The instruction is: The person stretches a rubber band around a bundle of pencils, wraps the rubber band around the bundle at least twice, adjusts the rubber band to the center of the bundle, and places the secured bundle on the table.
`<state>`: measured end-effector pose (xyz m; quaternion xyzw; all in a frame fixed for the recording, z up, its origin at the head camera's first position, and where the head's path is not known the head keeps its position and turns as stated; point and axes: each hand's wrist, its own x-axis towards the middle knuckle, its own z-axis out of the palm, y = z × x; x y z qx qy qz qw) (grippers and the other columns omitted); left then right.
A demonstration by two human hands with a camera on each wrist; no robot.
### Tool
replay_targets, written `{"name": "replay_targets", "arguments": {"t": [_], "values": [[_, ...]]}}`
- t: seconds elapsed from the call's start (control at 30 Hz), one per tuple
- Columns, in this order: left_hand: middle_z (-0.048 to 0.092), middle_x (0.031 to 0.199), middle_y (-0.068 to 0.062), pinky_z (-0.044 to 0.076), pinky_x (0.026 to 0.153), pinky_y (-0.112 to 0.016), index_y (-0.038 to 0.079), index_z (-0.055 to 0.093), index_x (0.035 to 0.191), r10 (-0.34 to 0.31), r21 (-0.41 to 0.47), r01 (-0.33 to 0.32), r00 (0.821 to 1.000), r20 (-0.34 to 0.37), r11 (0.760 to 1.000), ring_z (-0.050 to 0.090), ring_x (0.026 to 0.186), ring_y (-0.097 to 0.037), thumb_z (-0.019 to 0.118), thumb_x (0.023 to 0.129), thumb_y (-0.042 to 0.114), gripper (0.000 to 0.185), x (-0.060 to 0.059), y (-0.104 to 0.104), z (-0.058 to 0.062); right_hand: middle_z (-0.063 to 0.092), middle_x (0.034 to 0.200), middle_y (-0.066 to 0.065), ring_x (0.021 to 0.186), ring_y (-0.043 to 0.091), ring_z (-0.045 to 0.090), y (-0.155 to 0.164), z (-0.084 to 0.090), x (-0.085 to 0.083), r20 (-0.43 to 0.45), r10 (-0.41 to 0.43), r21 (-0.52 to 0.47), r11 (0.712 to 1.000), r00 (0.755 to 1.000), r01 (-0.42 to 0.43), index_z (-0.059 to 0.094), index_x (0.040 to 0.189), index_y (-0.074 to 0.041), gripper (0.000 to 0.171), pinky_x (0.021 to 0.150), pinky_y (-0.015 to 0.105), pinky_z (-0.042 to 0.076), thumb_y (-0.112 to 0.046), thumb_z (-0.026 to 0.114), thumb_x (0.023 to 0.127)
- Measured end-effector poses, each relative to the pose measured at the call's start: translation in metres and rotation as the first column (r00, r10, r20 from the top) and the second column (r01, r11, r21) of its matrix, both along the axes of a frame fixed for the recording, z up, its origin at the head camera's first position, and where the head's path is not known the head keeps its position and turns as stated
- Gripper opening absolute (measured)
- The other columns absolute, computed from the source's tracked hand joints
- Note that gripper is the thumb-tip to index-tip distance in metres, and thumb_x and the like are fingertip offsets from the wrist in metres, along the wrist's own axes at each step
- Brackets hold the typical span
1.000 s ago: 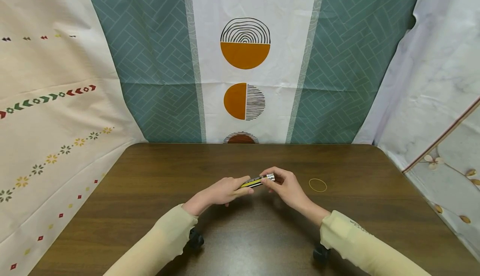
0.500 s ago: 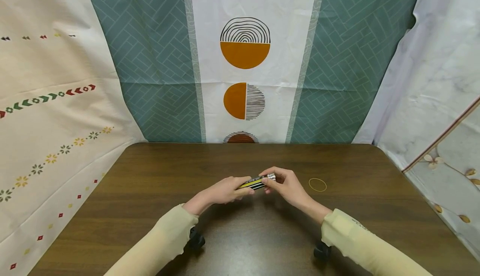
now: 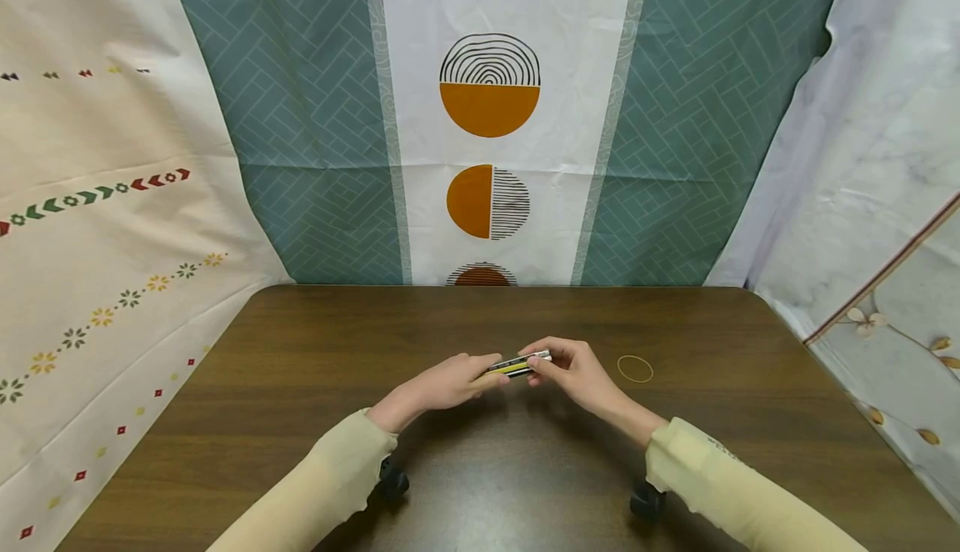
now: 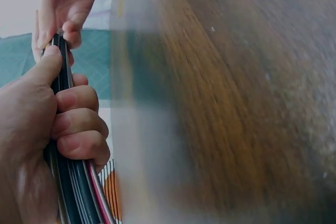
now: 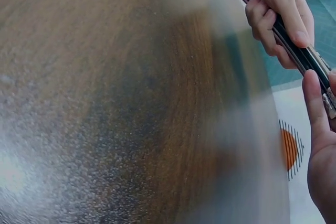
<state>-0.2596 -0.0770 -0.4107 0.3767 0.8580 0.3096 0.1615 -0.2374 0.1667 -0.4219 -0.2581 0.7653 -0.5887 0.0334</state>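
Head view: a bundle of pencils is held above the middle of a dark wooden table, clear of its surface and roughly level, with its metal-capped ends turned toward the right edge. The left hand is wrapped round the bundle's left part, fingers curled about it. The right hand pinches the capped end between thumb and fingertips. A rubber band lies flat on the table just to the right of the right hand, apart from it and nearer the right edge than the left. Both forearms are covered by pale yellow sleeves that enter from the near edge. Patterned cloth backdrops hang behind the far edge and along both sides.

Left wrist view: the left hand is seen close, its thumb laid along the bundle of pencils and three fingers curled round it; black shafts and one reddish shaft can be told apart. At the top, the right hand closes its fingertips on the far end of the bundle. The table is blurred.

Right wrist view: the left hand grips the bundle of pencils at the upper right, and the right hand meets its capped end at the right border of the frame. The table fills the rest
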Motion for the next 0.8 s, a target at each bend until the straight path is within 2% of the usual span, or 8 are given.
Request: {"name": "replay_targets", "arguments": {"t": [0.17,0.37,0.47,0.67,0.8], "values": [[0.047,0.069,0.005,0.036,0.053,-0.020,0.014,0.054,0.102,-0.001,-0.014,0.000,0.999,-0.035,1.000,0.042,0.054,-0.005,0.044,0.105,0.040,0.028,0.0004,0.0015,0.0026,0.066,0.104,0.026,0.078,0.010,0.072,-0.0002,-0.0007,-0.0005,-0.006,-0.005,-0.031,0.999,1.000,0.005,0.066,0.116,0.003,0.024,0.076,0.033,0.059,-0.012,0.061,0.098],[0.048,0.071,0.001,0.037,0.053,-0.021,0.015,0.050,0.106,-0.010,0.022,0.009,1.000,0.023,1.000,0.042,0.055,-0.006,0.044,0.105,0.039,0.024,-0.0007,0.0021,0.0016,0.066,0.104,0.023,0.078,0.016,0.072,-0.0012,-0.0009,0.0015,-0.053,-0.032,-0.058,0.998,0.998,0.029,0.062,0.119,0.003,0.026,0.075,0.040,0.059,-0.012,0.061,0.098],[0.049,0.073,-0.001,0.037,0.055,-0.021,0.016,0.050,0.109,-0.009,0.041,0.008,0.999,0.038,0.999,0.042,0.056,-0.006,0.046,0.104,0.040,0.024,-0.0011,0.0022,0.0033,0.067,0.103,0.023,0.078,0.019,0.072,-0.0018,-0.0019,0.0014,-0.099,-0.046,-0.076,0.996,0.994,0.039,0.062,0.117,0.002,0.022,0.074,0.039,0.059,-0.009,0.061,0.098],[0.046,0.075,0.004,0.036,0.057,-0.020,0.019,0.050,0.115,0.001,0.006,-0.001,1.000,-0.017,1.000,0.041,0.058,-0.005,0.052,0.101,0.043,0.028,0.0013,0.0009,0.0046,0.066,0.099,0.025,0.077,0.013,0.072,-0.0026,-0.0015,0.0010,-0.098,-0.047,-0.102,0.994,0.994,0.037,0.064,0.110,0.001,0.016,0.073,0.038,0.060,-0.007,0.063,0.096],[0.047,0.075,0.005,0.036,0.056,-0.020,0.019,0.050,0.121,-0.003,-0.010,0.003,0.999,-0.052,1.000,0.040,0.057,-0.005,0.051,0.102,0.038,0.027,0.0032,0.0006,0.0035,0.066,0.100,0.027,0.077,0.010,0.071,-0.0030,-0.0006,0.0019,-0.078,-0.044,-0.098,0.994,0.996,0.036,0.065,0.109,0.002,0.017,0.074,0.040,0.059,-0.007,0.064,0.096]]}}
